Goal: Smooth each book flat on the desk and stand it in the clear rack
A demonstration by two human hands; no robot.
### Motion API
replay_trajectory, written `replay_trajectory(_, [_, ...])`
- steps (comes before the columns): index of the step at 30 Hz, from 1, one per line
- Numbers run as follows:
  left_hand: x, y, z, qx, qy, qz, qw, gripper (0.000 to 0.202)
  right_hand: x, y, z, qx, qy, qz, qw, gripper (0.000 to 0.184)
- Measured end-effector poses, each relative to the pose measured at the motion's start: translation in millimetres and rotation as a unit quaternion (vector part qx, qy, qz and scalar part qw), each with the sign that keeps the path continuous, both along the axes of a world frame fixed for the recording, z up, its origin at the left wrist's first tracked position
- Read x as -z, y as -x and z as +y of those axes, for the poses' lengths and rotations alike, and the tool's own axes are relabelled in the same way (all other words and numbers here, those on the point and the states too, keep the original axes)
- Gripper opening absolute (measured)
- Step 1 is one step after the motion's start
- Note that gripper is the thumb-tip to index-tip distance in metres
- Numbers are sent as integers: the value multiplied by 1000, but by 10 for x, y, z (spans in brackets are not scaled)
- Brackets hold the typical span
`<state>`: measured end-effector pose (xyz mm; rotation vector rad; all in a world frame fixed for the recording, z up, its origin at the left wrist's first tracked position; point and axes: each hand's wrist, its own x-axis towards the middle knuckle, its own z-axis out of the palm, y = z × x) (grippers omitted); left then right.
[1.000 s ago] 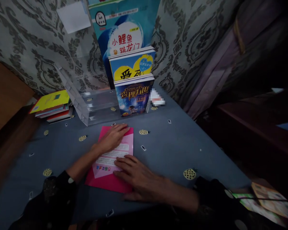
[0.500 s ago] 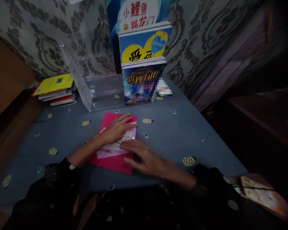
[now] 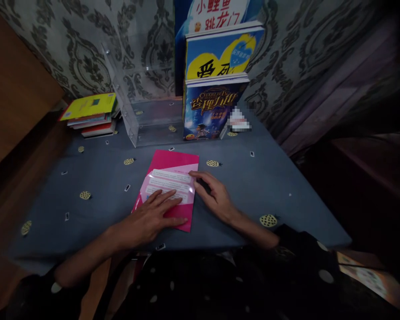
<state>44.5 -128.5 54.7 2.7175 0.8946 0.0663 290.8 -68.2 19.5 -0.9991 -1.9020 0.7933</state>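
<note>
A pink booklet (image 3: 173, 158) with a pale printed band lies flat on the cloth-covered table in front of me. My left hand (image 3: 153, 220) rests palm down on its lower part, fingers spread over the cover. At the booklet's right edge is my right hand (image 3: 215, 195), with bent fingers and the thumb apart from them. Its fingertips touch the cover near that edge, and nothing shows lifted between them.
Behind the booklet stands a clear acrylic book rack (image 3: 133, 129); its right side holds upright books, a blue one (image 3: 206, 111) in front. A pile of books (image 3: 91, 106) lies at the back left. The table (image 3: 253, 191) ends at right, near a box-like printed item (image 3: 363, 275) lower down.
My left hand has slid down the cover toward me, baring the printed band. My right hand has moved up and right to the booklet's edge. The view has shifted slightly.
</note>
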Motion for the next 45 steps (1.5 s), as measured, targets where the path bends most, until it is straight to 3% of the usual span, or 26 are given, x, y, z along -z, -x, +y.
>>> replay_trajectory(7, [133,494,-147,-83,-38,-56,994,64,132,-2,7,-49,-75,-164,982,41])
replay_trajectory(12, [220,811,31,-140,-65,-47,987,60,176,-2,-20,-65,-106,-240,963,44])
replay_trajectory(15, [248,885,224,-157,-105,5,982,65,151,-26,-67,-62,-127,-265,954,46])
replay_trajectory(19, [156,859,534,-91,-173,91,977,67,177,-90,-117,-46,-170,-288,941,48])
replay_trajectory(22, [42,798,741,1,-229,113,967,57,247,-152,-81,-34,-208,-294,932,50])
replay_trajectory(25, [-31,761,851,55,-281,127,950,47,326,-229,1,-42,-243,-297,923,55])
replay_trajectory(28, [-34,768,876,71,-318,123,937,44,525,-292,140,-56,-281,-272,919,62])
replay_trajectory(31, [-7,789,875,78,-346,111,929,44,923,-290,349,-53,-313,-253,914,67])
replay_trajectory(34, [-9,792,880,97,-366,110,919,40,1319,-259,542,11,-392,-193,899,62])
replay_trajectory(36, [-31,781,882,111,-375,113,914,38,1406,-277,590,5,-399,-182,899,65])
replay_trajectory(38, [-54,765,873,116,-378,115,911,37,1302,-342,552,-26,-365,-184,912,68])
replay_trajectory(41, [-61,735,830,117,-379,112,911,35,951,-463,414,-92,-260,-226,934,73])
replay_trajectory(45, [19,668,730,113,-377,99,914,32,621,-511,299,-105,-190,-233,948,64])
